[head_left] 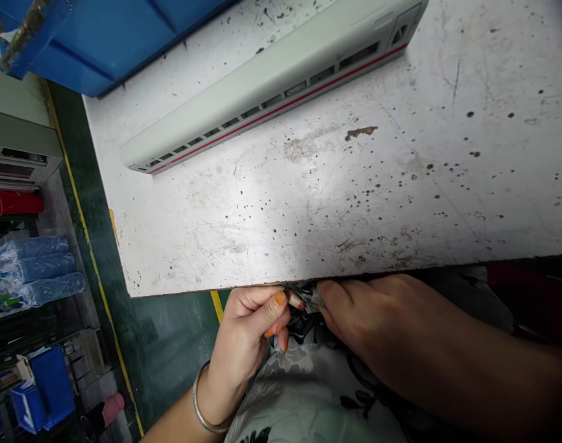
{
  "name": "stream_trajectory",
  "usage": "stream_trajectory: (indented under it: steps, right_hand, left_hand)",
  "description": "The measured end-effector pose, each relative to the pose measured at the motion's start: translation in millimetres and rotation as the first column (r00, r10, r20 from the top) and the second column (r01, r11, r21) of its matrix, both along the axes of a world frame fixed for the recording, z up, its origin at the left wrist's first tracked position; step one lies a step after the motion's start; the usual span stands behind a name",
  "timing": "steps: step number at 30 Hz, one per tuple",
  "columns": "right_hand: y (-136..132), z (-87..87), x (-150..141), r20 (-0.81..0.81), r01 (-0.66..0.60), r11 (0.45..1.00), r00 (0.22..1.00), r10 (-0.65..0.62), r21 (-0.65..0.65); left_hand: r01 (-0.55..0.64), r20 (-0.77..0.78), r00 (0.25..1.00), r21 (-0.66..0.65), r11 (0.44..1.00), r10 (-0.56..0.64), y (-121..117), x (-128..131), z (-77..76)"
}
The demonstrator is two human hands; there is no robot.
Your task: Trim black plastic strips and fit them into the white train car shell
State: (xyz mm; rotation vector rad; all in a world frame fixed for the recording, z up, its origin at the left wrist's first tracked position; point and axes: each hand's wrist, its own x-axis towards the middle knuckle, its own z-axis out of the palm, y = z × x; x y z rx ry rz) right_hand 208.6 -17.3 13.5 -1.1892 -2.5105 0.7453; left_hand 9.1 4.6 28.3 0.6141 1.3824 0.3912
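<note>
Left hand (pixel 257 323), thumb pressed to its fingers, and right hand (pixel 377 314), curled with the knuckles up, meet at the near edge of the table (pixel 207 246), both pinching a small part (pixel 314 299) between their fingertips. Fingers and shadow cover most of it, so exactly what it is I cannot tell. It is held close to the body, over the lap (pixel 299 381), probably because something so little steadies best between two facing pinches. On the table, well apart from the hands, lies a long white casing (pixel 271 80), its slotted, red-striped side toward the person, perhaps set back to leave elbow room. Beyond its left part stands a blue bin (pixel 128 37), near the far-left corner.
</note>
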Motion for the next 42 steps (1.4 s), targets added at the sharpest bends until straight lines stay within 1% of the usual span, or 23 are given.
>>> stream_trajectory:
  steps: [3, 11, 18, 26, 33, 35, 39, 42]
  right_hand:
    - [0.9, 0.4, 0.1, -0.024, 0.014, 1.0, 1.0, -0.014, -0.011]
    - [4.0, -2.6, 2.4, -0.083, -0.035, 0.989, 0.996, 0.023, -0.147]
    - [4.8, -0.9, 0.6, -0.056, -0.025, 0.992, 0.998, 0.018, -0.127]
    - [4.3, -0.2, 0.8, -0.058, 0.0, 0.99, 0.998, -0.008, -0.141]
    - [5.7, 1.2, 1.8, -0.03, -0.055, 0.994, 0.998, 0.053, -0.097]
    - [5.9, 1.1, 1.8, -0.04, -0.056, 0.993, 0.998, 0.052, -0.101]
    - [6.4, -0.5, 0.5, -0.056, -0.011, 0.993, 0.998, 0.005, -0.118]
    - [6.1, -1.5, -0.3, -0.073, 0.012, 0.995, 0.997, -0.019, -0.099]
  left_hand:
    - [-0.001, 0.001, 1.0, 0.001, 1.0, 0.001, 1.1, 0.4, -0.8]
    - [-0.001, -0.002, 1.0, 0.004, 1.0, 0.001, 0.6, 0.7, -1.1]
    - [0.007, -0.024, 1.0, 0.006, 1.0, -0.007, 0.3, 0.0, 0.0]
    - [0.001, 0.021, 1.0, 0.01, 1.0, -0.001, -0.3, -0.6, -0.2]
    - [-0.002, 0.004, 1.0, 0.002, 1.0, 0.002, 0.7, 0.8, 0.7]
    - [-0.005, 0.007, 1.0, 0.003, 1.0, 0.005, 0.6, 0.7, 0.5]
    - [-0.003, 0.009, 1.0, 0.005, 1.0, 0.003, 0.4, 0.3, -0.7]
    - [-0.002, 0.015, 1.0, 0.012, 1.0, 0.001, 0.7, 0.3, -1.4]
